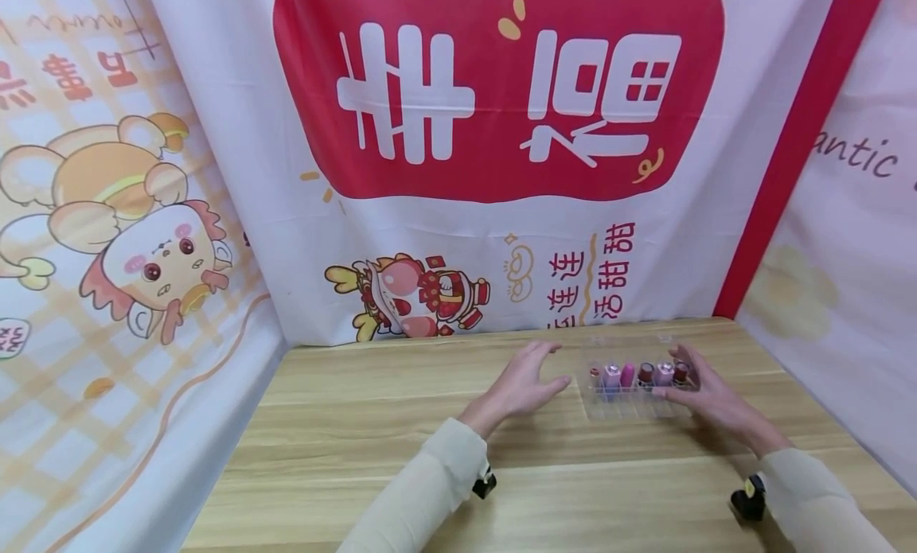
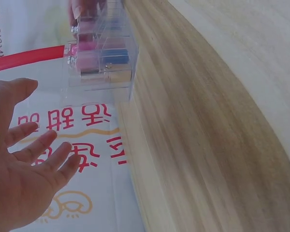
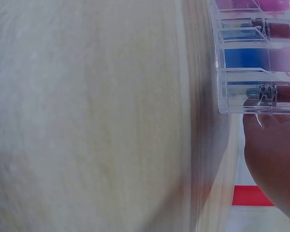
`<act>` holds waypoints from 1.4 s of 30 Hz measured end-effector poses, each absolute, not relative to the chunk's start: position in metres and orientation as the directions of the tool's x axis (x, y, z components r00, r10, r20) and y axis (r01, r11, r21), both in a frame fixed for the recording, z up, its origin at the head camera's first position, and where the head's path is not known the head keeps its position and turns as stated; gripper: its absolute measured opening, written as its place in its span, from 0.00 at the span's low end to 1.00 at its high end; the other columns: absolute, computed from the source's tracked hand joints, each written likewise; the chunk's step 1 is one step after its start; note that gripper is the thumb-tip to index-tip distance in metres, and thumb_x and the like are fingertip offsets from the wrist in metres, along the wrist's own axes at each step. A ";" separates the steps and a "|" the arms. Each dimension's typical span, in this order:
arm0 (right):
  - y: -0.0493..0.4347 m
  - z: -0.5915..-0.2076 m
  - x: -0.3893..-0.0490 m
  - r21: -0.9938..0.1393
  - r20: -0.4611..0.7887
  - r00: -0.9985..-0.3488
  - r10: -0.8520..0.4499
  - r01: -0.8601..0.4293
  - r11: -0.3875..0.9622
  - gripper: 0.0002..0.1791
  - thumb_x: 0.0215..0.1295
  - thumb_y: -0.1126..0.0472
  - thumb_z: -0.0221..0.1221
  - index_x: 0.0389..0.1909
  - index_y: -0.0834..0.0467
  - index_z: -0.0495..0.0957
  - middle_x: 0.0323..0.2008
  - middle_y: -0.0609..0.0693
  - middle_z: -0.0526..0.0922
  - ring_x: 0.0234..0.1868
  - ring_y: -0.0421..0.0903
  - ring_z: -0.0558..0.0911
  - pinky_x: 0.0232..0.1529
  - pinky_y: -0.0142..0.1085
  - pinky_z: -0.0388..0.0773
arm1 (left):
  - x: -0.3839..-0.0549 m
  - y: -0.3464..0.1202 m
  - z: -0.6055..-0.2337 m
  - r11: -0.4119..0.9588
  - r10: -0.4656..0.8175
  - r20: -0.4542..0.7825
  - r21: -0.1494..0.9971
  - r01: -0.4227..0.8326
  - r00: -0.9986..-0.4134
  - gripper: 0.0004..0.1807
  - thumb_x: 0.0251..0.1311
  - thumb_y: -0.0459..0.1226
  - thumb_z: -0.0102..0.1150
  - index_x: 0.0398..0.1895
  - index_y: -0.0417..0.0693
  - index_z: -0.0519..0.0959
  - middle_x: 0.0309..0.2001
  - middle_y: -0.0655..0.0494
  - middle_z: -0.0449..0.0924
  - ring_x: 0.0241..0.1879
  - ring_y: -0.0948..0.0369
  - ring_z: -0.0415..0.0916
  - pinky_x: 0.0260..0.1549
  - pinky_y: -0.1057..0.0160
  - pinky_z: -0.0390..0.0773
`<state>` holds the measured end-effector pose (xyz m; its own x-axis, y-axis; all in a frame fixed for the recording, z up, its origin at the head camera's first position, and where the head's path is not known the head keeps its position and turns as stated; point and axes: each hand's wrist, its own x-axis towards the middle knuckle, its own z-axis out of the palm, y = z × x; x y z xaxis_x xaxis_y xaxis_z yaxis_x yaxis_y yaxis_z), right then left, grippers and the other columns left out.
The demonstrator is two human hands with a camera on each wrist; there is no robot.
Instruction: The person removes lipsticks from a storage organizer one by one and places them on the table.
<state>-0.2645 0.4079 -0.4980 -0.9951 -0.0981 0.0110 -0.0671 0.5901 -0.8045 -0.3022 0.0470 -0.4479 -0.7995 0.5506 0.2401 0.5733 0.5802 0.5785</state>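
Observation:
A clear plastic lipstick organizer (image 1: 623, 410) is on the wooden table, with several lipsticks standing upright in its back row, among them a bright pink tube (image 1: 627, 375) and dark red-brown ones. The front compartments hold nothing. My right hand (image 1: 705, 390) grips the organizer's right end, thumb across the front and fingers toward the back. In the right wrist view the same hand (image 3: 273, 150) is against the end wall, beside a lipstick with a patterned band (image 3: 267, 94). To the left of the organizer, my left hand (image 1: 519, 382) is apart from it, fingers spread and holding nothing.
The wood-grain table (image 1: 401, 426) runs back to a hanging white cloth (image 1: 301, 282) with red printing. Printed cloths also hang at the left (image 1: 236, 378) and right (image 1: 838, 314). Dark wrist devices (image 1: 748, 499) sit at both cuffs.

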 end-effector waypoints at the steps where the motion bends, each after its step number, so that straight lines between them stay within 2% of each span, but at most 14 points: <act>1: 0.408 -0.498 -0.264 -0.803 0.012 -0.995 -0.098 -0.068 0.591 0.61 0.69 0.45 0.65 0.82 0.53 0.27 0.79 0.70 0.41 0.75 0.79 0.47 0.63 0.80 0.50 | -0.302 0.048 -0.447 0.579 0.552 0.244 0.577 0.576 -0.798 0.35 0.68 0.50 0.63 0.75 0.54 0.66 0.71 0.57 0.69 0.68 0.59 0.69 0.68 0.57 0.71; 10: 0.409 -0.496 -0.262 -0.808 0.020 -0.994 -0.107 -0.079 0.584 0.61 0.69 0.46 0.65 0.82 0.53 0.27 0.79 0.70 0.41 0.74 0.78 0.47 0.64 0.78 0.51 | -0.305 0.057 -0.442 0.550 0.572 0.288 0.560 0.620 -0.768 0.32 0.66 0.45 0.65 0.72 0.50 0.69 0.68 0.55 0.74 0.66 0.59 0.71 0.66 0.59 0.73; 17: 0.410 -0.500 -0.262 -0.804 0.019 -0.994 -0.104 -0.077 0.589 0.60 0.69 0.45 0.64 0.82 0.51 0.27 0.80 0.70 0.41 0.75 0.78 0.47 0.63 0.79 0.50 | -0.305 0.064 -0.440 0.543 0.593 0.288 0.547 0.637 -0.752 0.30 0.67 0.44 0.65 0.70 0.50 0.71 0.67 0.55 0.74 0.64 0.59 0.73 0.63 0.60 0.75; 29: 0.410 -0.500 -0.263 -0.803 0.009 -0.995 -0.104 -0.069 0.592 0.60 0.69 0.45 0.64 0.82 0.52 0.27 0.80 0.70 0.40 0.75 0.78 0.46 0.64 0.79 0.49 | -0.305 0.075 -0.436 0.553 0.601 0.256 0.551 0.626 -0.757 0.27 0.68 0.45 0.63 0.69 0.51 0.73 0.66 0.56 0.75 0.63 0.61 0.74 0.62 0.62 0.76; 42: 0.411 -0.504 -0.265 -0.810 -0.004 -0.994 -0.105 -0.058 0.583 0.59 0.70 0.44 0.63 0.82 0.48 0.26 0.80 0.68 0.39 0.75 0.78 0.45 0.63 0.80 0.50 | -0.309 0.085 -0.438 0.538 0.616 0.262 0.549 0.640 -0.743 0.24 0.68 0.43 0.63 0.66 0.49 0.75 0.63 0.57 0.77 0.60 0.59 0.75 0.59 0.64 0.77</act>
